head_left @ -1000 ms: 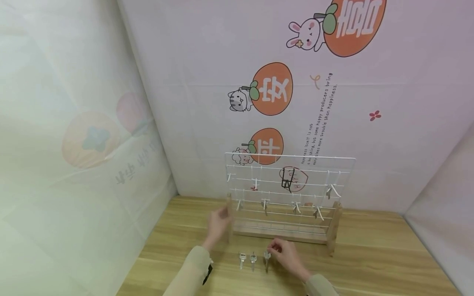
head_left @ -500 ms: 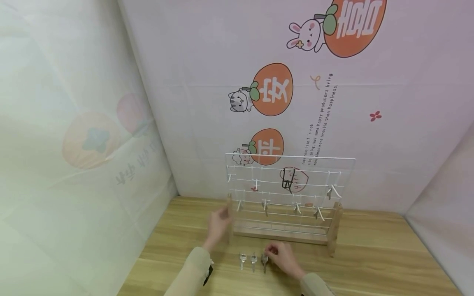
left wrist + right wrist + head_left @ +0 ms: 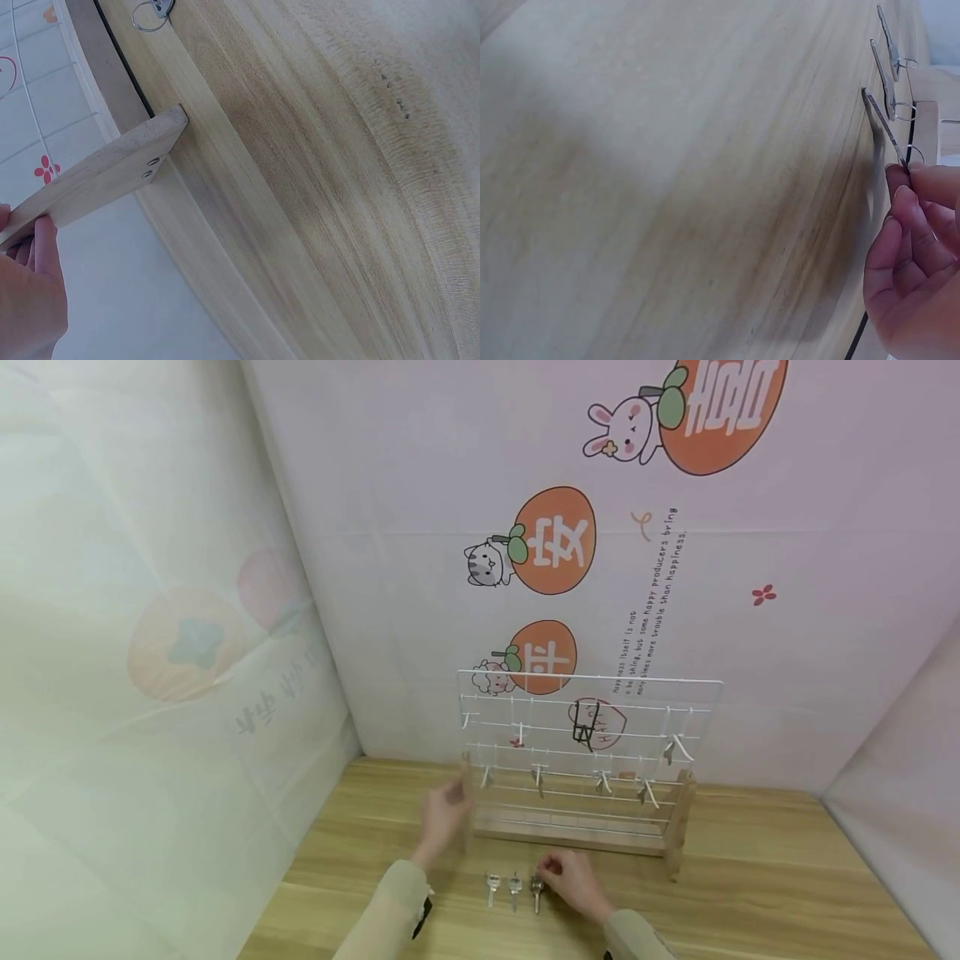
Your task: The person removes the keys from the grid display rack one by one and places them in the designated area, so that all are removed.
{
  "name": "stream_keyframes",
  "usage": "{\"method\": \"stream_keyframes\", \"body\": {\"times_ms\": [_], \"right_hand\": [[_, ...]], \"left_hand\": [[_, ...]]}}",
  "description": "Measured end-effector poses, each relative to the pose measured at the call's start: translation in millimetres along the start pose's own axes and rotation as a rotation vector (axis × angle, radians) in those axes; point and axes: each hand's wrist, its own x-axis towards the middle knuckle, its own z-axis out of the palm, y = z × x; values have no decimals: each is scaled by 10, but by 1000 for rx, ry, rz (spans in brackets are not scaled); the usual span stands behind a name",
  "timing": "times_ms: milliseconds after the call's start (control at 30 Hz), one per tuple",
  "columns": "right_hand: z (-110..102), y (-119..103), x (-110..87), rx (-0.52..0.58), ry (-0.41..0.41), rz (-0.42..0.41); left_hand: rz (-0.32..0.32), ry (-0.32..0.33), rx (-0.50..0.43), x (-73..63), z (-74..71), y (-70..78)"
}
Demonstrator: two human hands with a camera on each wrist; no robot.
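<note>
My right hand (image 3: 576, 883) pinches the head of a metal key (image 3: 537, 900) between thumb and fingertips, just above the wooden tabletop. In the right wrist view the key (image 3: 883, 120) slants away from the fingers, with a ring at its head. To its left lie two other keys, a middle key (image 3: 515, 895) and a far-left key (image 3: 492, 891), each with a ring. My left hand (image 3: 442, 820) grips the left wooden upright (image 3: 112, 169) of a wire-grid rack, its fingers behind the wood in the left wrist view.
White hooks stick out from the grid; several bear keys, such as the hanging key (image 3: 669, 752) at upper right. A black holder (image 3: 584, 722) is fixed mid-grid. The rack's wooden base bar (image 3: 570, 841) stands behind the loose keys. A printed cloth wall (image 3: 420, 610) rises behind.
My right hand has shifted slightly left with the pinched key, bringing it nearer the other two. The left hand has kept its grip on the upright.
</note>
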Motion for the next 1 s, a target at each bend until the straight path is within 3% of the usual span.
{"method": "stream_keyframes", "body": {"times_ms": [500, 1000], "right_hand": [[19, 28, 19, -24, -8, -10], [26, 11, 16, -57, -8, -16]], "left_hand": [[-1, -32, -33, -18, -11, 3], [12, -16, -8, -6, -4, 20]]}}
